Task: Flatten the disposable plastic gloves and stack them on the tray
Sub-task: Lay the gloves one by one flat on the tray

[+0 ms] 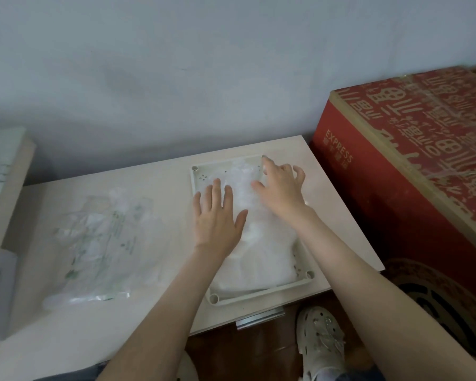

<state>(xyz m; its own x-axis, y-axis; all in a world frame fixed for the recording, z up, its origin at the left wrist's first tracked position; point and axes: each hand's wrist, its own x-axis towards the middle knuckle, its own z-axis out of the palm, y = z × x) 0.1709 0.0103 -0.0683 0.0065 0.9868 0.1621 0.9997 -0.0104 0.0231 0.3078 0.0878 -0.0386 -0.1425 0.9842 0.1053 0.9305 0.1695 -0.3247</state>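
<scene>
Centre-right, the left hand [217,220] pressed spread fingers on thin clear plastic gloves [259,240] stacked in the pale rectangular tray [261,294]; the right hand [282,192], fingers loosely curled, should sweep outward, chasing air.

I am reading only one clear word: "EXPRESS", in pale capitals on the side face of the red cardboard box [396,204], near its top corner. Smaller characters are sitting just under that word, too blurred for me to make out. Large pale stylised characters are running across the box's top, and I am not managing to read them. Green print is showing on the clear plastic packaging [102,243], also too blurred.
</scene>
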